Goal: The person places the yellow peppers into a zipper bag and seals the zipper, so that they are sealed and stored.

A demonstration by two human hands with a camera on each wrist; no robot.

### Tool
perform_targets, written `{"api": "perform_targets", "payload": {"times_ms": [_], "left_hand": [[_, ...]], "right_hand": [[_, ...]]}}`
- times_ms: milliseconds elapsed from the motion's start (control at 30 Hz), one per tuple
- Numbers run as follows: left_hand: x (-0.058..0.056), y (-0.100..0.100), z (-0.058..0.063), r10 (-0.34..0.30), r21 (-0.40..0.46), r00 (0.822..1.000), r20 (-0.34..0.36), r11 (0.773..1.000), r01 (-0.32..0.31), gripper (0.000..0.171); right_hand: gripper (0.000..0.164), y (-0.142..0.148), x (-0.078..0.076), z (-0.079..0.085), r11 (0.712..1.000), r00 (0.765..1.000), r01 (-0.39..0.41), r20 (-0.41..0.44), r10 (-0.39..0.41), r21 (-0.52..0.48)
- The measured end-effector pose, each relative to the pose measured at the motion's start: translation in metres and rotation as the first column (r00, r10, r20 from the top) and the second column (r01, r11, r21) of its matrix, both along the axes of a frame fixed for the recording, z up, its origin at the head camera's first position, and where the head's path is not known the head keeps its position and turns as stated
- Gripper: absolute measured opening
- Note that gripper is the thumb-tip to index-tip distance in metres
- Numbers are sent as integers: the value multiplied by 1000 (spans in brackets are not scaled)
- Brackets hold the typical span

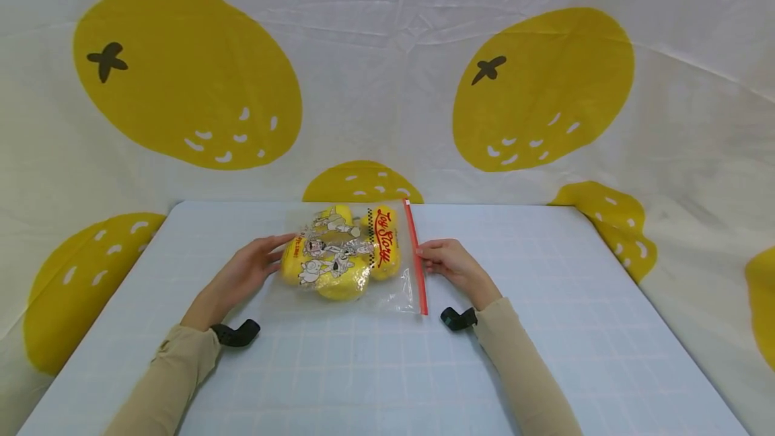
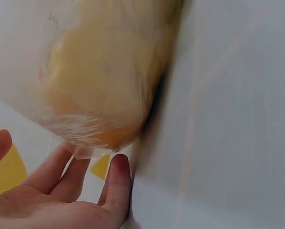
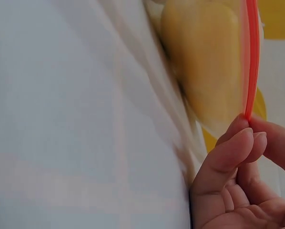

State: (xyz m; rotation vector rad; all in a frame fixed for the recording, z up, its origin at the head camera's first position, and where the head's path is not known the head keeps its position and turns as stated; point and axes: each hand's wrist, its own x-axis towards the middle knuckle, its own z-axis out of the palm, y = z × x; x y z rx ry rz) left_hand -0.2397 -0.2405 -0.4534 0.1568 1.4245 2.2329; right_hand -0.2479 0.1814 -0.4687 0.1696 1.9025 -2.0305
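Observation:
A clear zip bag (image 1: 396, 295) with a red zip strip (image 1: 415, 254), printed "Toy Story" with cartoon figures, lies on the table. Inside it are several yellow, rounded, fruit-like things (image 1: 342, 281); their exact kind is blurred. At the bag's left end is my left hand (image 1: 251, 268), fingers loosely extended. The left wrist view has its fingertips (image 2: 119, 167) at the bag's bottom edge, thumb apart. On the right, my right hand (image 1: 451, 262) pinches the bag's zip edge between thumb and fingers, plain in the right wrist view (image 3: 242, 167).
The table (image 1: 363, 382) has a pale blue checked cover. Behind and beside it hangs a white cloth (image 1: 375, 86) printed with big yellow fruit shapes. A black wrist camera (image 1: 239, 334) sits on the left wrist, another black camera (image 1: 458, 319) on the right.

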Motion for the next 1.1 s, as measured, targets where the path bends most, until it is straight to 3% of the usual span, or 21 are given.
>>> {"api": "perform_targets", "payload": {"times_ms": [167,433,667,1100], "left_hand": [[-3,20,0,-1,-14,1000,-12,1000,1,55],[-4,42,-1,28,4,1000,-14,1000,-28,54],[-4,45,-11,1,24,996,-84,1000,1,52],[-1,43,-13,-6,19,990,-143,1000,9,52]], "right_hand": [[20,18,1,4,1000,1000,-7,6,7,21],[18,45,3,2,999,1000,-3,4,3,45],[13,57,8,1,1000,1000,4,18,-4,15],[17,55,9,0,1000,1000,-23,6,23,19]]}}
